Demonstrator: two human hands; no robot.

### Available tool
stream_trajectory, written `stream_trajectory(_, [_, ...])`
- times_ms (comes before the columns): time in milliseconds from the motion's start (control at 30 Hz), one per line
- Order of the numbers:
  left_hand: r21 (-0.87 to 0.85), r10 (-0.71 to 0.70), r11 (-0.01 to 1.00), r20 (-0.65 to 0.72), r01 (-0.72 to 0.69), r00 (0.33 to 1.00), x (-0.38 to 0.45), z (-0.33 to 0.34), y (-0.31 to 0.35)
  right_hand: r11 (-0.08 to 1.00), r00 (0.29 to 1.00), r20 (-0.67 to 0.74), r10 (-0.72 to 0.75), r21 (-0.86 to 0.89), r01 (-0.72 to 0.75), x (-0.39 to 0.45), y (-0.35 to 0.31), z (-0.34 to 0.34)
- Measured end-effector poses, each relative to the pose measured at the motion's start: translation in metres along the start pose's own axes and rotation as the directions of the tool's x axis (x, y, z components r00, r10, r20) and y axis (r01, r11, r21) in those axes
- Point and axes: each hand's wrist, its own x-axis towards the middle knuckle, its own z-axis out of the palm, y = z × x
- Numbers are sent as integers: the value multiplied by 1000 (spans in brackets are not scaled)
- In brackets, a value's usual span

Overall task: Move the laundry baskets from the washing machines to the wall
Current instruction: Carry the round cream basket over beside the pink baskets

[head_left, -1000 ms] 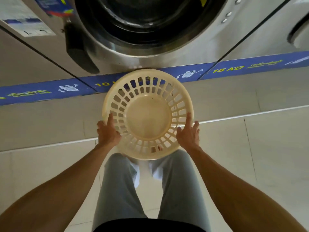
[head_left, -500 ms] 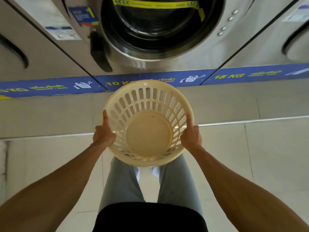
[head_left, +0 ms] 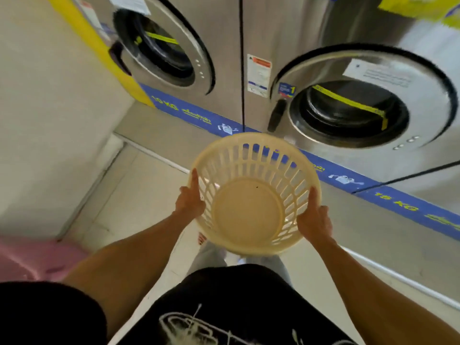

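Note:
A round cream plastic laundry basket with slotted sides is held in the air in front of me, empty. My left hand grips its left rim, thumb along the edge. On the opposite rim my right hand holds it the same way. Behind the basket stand two steel front-loading washing machines, one at the right and one at the upper left, both with doors shut. A pale wall fills the left side.
A pink plastic object, partly out of view, lies on the floor at the lower left by the wall. A raised grey step with a blue strip runs under the machines. Pale floor tiles lie between wall and step.
The basket has come up off the floor in both hands. The view has swung left, bringing the wall, a second machine and the pink object into sight.

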Motion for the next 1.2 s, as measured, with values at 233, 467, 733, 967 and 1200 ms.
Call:
stream_trajectory(233, [-129,-126,985,-76,116,989,-23,-4,-82,963,978,17,-208,-172,208,-19,-71,-5])
stream_trajectory(467, [-443,-303,870,-136,216,943,-64,-4,-198,852,896,145,-421,-276,445,-65,-164,32])
stream_trajectory(733, [-581,-527,736,-169,348,833,-138,8,-357,686,755,251,-605,-317,655,-161,-267,124])
stream_trajectory(967, [-671,-705,575,-117,467,699,-182,10,-445,532,649,329,-686,-382,756,-225,-336,194])
stream_trajectory(1200, [-733,-762,475,-65,487,644,-164,5,-491,398,578,386,-719,-453,798,-234,-405,236])
